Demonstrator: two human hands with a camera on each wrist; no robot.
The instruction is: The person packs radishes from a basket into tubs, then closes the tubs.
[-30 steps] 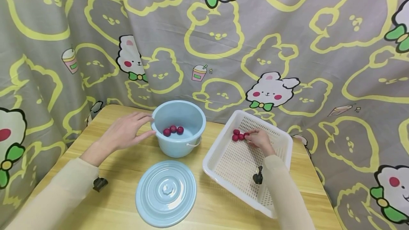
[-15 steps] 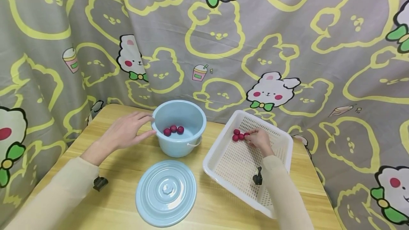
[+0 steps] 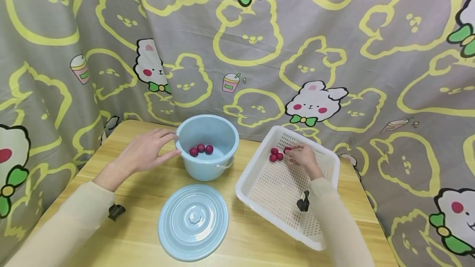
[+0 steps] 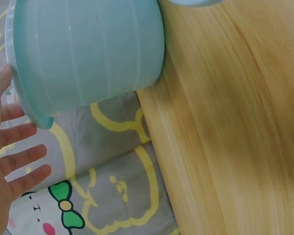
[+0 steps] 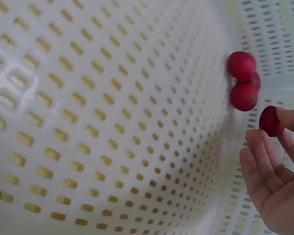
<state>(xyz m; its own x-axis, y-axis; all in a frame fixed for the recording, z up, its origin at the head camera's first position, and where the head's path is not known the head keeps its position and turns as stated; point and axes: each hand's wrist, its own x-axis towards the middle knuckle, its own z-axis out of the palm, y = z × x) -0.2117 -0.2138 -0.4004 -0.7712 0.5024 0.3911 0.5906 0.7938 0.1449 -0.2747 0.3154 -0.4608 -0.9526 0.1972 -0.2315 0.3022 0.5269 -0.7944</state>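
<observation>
In the white perforated plastic tray (image 3: 259, 201) our right hand's (image 3: 305, 158) fingers (image 5: 264, 156) pinched one small red berry (image 5: 271, 121) — two berries (image 3: 274, 154) remained, three (image 3: 201, 149) sat in the pale-blue plastic bucket (image 3: 222, 133) — left hand (image 3: 142, 153) open against it.

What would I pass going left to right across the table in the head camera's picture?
Left hand → blue bucket holding three red balls → two loose red balls → right hand pinching one ball in the white basket.

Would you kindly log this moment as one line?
right hand: pinches red ball over white basket | left hand: open, beside blue bucket
</observation>
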